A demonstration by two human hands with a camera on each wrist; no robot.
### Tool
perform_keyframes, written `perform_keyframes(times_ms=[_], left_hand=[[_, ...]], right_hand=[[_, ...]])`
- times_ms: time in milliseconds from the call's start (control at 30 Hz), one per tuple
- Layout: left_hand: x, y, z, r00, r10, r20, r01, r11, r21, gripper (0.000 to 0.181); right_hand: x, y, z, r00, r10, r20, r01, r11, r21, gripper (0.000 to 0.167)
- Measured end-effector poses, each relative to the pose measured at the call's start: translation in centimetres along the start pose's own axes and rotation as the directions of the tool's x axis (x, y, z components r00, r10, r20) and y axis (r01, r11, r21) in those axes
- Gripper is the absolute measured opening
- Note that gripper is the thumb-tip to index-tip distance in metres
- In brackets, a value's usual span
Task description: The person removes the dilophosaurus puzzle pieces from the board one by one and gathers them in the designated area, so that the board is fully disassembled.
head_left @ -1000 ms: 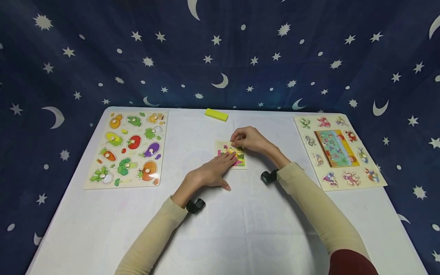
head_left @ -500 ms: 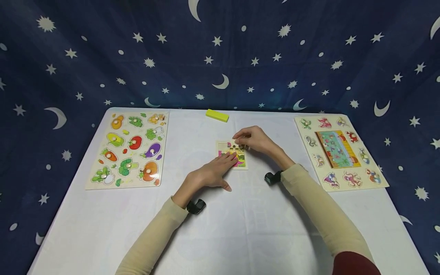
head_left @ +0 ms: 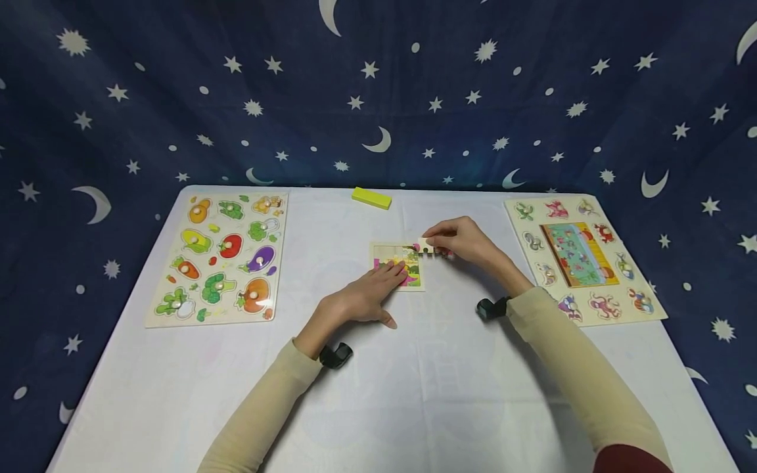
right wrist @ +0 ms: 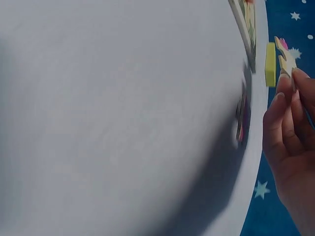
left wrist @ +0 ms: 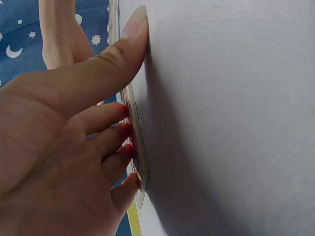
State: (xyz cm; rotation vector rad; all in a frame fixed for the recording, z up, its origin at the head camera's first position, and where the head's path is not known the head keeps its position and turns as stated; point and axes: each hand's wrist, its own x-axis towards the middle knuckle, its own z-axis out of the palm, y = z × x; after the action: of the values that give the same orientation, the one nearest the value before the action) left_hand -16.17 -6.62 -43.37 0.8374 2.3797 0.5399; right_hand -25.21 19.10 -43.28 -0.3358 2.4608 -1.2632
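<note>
A small jigsaw puzzle board (head_left: 383, 252) lies at the middle of the table, with colourful pieces in its lower part and a pale bare area toward its top. My left hand (head_left: 365, 293) rests on it, fingers extended over the picture; the left wrist view shows the fingertips (left wrist: 129, 130) pressing near its edge. Just off the board's upper right corner, my right hand (head_left: 467, 240) pinches a pale jigsaw piece (right wrist: 288, 58) between thumb and fingers, held above the table. Another jigsaw piece (right wrist: 241, 120) lies on the table below that hand, partly covered in the head view.
A vegetable knob puzzle (head_left: 221, 256) lies at the left, and a sea-animal puzzle board (head_left: 582, 259) at the right. Toward the back edge sits a yellow block (head_left: 371, 198). A dark blue star-patterned cloth (head_left: 378, 85) hangs behind the white table (head_left: 355, 407).
My right hand has moved right, off the board's upper corner, bringing the pinched jigsaw piece with it. More of the board's upper area now shows. The left hand stays in place.
</note>
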Motion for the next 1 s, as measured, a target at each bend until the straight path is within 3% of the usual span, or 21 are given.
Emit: perform_keyframes(times_ms=[600,1000], left_hand=[[-0.1,0.0,0.2,1.000,-0.006,-0.013,0.006,1.000,-0.011,0.105],[-0.1,0.0,0.2,1.000,-0.013,-0.017,0.012,1.000,-0.023,0.105]], right_hand=[[-1.9,3.6,-4.1,0.995,0.078,-0.056,-0.082,0.994,-0.077,0.026],[-2.1,5.0,-4.8,0.989,0.130,-0.068,-0.136,0.987,-0.089,0.025]])
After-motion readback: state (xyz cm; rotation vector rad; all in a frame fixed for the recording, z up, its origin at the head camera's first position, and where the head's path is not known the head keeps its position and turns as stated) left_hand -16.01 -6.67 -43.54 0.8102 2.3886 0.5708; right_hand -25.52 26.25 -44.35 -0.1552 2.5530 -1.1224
